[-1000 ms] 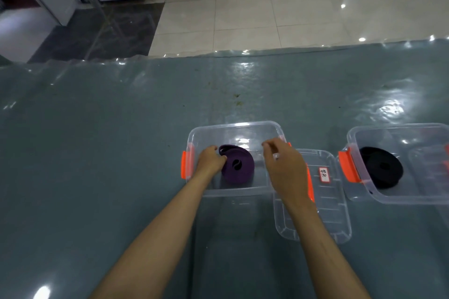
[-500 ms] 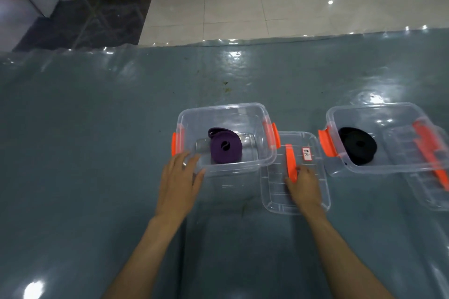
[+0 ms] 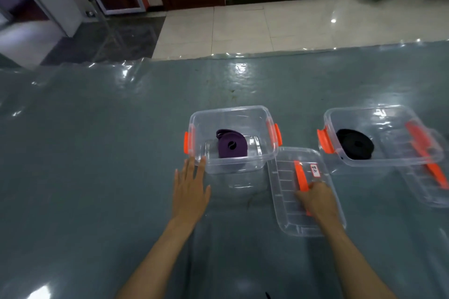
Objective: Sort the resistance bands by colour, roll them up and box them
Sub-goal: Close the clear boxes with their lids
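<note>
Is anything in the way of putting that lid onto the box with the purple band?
Nothing visible blocks it. The right hand grips the lid by its orange handle, right beside the open box. Only the rolled purple band lies inside, below the rim. The left hand touches the box's near-left corner.

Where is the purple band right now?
In the head view, the rolled purple band lies inside the open clear box at centre, just beyond the left hand and left of the lid.

open table left of purple-band box, lid filling gap before black-band box
</note>
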Demonstrator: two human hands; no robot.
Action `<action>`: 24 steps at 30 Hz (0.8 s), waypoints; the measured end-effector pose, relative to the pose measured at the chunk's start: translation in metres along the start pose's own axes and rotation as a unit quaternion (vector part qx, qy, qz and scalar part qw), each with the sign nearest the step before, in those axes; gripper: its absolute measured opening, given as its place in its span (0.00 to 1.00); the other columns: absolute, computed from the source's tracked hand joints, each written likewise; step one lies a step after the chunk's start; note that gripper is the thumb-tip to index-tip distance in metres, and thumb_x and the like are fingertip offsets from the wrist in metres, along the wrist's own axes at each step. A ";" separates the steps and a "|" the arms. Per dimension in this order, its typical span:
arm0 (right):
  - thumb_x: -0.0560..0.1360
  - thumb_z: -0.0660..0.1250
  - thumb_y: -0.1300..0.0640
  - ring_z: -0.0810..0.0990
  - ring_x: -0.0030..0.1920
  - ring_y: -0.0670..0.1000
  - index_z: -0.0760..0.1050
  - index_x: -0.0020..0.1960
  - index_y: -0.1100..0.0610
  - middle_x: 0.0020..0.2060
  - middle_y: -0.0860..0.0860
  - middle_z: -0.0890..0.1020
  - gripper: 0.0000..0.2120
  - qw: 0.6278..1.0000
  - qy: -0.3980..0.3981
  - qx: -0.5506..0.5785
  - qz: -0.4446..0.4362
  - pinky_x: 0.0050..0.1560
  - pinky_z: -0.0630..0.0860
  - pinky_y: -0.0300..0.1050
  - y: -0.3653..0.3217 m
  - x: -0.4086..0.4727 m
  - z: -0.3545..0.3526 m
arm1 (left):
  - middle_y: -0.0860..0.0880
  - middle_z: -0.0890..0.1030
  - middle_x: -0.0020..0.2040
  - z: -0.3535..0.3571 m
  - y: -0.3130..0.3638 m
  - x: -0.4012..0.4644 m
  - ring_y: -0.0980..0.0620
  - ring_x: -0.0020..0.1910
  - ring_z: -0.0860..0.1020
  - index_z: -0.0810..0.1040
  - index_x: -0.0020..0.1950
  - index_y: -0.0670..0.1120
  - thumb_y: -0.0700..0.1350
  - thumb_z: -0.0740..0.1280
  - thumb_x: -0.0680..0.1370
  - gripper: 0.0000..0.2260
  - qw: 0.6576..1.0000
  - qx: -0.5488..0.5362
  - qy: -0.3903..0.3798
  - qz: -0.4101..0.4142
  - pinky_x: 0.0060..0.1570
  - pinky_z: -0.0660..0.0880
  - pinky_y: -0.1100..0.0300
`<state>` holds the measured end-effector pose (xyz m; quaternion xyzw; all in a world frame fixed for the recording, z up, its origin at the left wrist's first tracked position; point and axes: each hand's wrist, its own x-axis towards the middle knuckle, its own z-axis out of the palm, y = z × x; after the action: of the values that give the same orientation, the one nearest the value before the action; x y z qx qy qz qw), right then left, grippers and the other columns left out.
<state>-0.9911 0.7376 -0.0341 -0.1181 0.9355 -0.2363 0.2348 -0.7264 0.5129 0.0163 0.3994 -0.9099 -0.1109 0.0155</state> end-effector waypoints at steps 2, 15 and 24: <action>0.69 0.79 0.56 0.82 0.31 0.55 0.81 0.36 0.59 0.30 0.55 0.82 0.09 1.000 0.003 0.009 0.004 0.35 0.75 0.45 0.015 -0.023 -0.003 | 0.43 0.49 0.87 -0.003 0.000 0.000 0.42 0.86 0.49 0.48 0.87 0.49 0.47 0.67 0.83 0.38 1.000 -0.015 -0.002 0.002 0.84 0.47 0.41; 0.65 0.78 0.50 0.80 0.40 0.51 0.79 0.47 0.48 0.39 0.44 0.81 0.13 0.995 0.070 0.034 -0.065 0.41 0.71 0.45 0.006 -0.095 -0.045 | 0.43 0.50 0.87 -0.002 -0.004 -0.016 0.40 0.82 0.61 0.53 0.86 0.47 0.40 0.70 0.80 0.39 0.998 -0.056 -0.022 0.027 0.80 0.56 0.38; 0.70 0.79 0.47 0.83 0.50 0.56 0.82 0.55 0.53 0.53 0.51 0.81 0.17 0.954 0.030 -0.121 -0.273 0.52 0.80 0.52 -0.120 -0.030 -0.052 | 0.54 0.74 0.74 -0.014 -0.006 -0.003 0.53 0.71 0.72 0.72 0.75 0.55 0.43 0.62 0.86 0.17 0.961 -0.263 0.072 -0.040 0.73 0.68 0.54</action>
<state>-0.9774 0.6646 0.0778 -0.3892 0.8958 -0.1800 0.1169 -0.7186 0.5087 0.0290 0.4242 -0.8286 -0.3174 0.1809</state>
